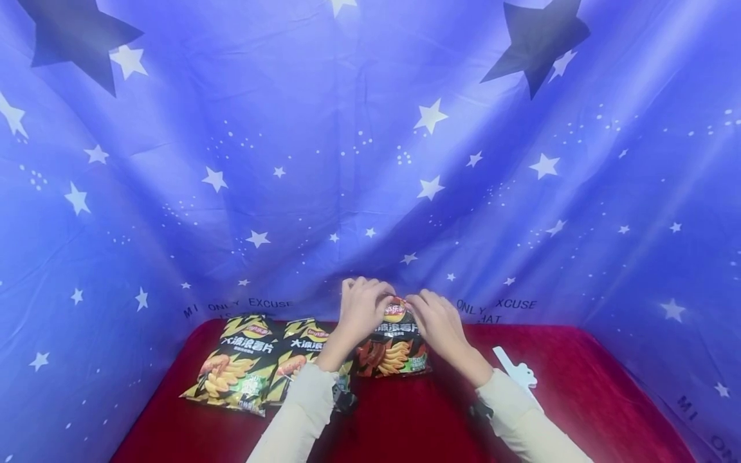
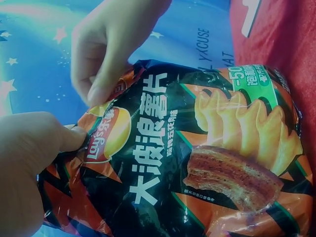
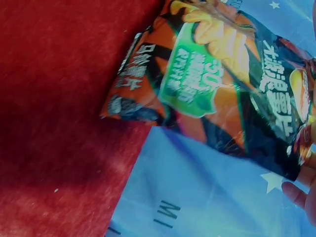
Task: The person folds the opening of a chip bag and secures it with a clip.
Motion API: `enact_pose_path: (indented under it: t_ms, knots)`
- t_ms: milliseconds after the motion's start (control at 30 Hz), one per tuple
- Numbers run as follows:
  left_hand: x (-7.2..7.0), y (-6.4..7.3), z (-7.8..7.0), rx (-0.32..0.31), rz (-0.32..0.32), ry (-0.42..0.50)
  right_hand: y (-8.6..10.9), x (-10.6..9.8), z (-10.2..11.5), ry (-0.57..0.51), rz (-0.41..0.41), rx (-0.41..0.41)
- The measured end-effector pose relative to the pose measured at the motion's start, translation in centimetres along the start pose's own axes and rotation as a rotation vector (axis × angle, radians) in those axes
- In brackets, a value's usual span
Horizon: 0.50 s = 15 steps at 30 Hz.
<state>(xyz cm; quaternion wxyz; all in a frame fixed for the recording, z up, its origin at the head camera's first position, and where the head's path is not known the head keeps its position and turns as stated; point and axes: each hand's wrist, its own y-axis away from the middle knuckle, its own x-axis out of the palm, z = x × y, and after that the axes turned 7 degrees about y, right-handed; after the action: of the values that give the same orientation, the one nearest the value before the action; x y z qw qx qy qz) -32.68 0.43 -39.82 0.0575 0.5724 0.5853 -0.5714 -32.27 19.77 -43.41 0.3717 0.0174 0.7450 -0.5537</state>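
A black and orange bag of potato chips (image 1: 395, 354) stands upright at the back of the red table, its printed front facing me. At its top edge my left hand (image 1: 363, 310) pinches the bag on the left. My right hand (image 1: 439, 323) pinches the same edge just to the right, the two thumbs close together. In the left wrist view the chip bag (image 2: 158, 143) looks full, with both thumbs near its logo. The right wrist view shows the lower corner of the bag (image 3: 197, 84) and part of my right hand (image 3: 307, 197) at the image edge.
Two more chip bags, green and black, lie to the left: one at the far left (image 1: 234, 363), the other (image 1: 301, 350) partly behind my left forearm. A pale, flat plastic piece (image 1: 516, 370) lies right of my right forearm. Blue star-printed cloth (image 1: 347, 161) hangs behind the red-covered table (image 1: 405, 424).
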Motion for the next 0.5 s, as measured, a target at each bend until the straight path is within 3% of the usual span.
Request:
enact_pose_path:
  t_ms: [233,500]
  knots:
    - [0.2,0.0,-0.1,0.036,-0.027,-0.009,-1.3,0.3,0.9,-0.014,-0.026,-0.014]
    - [0.0,-0.1,0.2,0.019,-0.045,0.034,-1.6,0.3,1.2,-0.024,-0.033,-0.023]
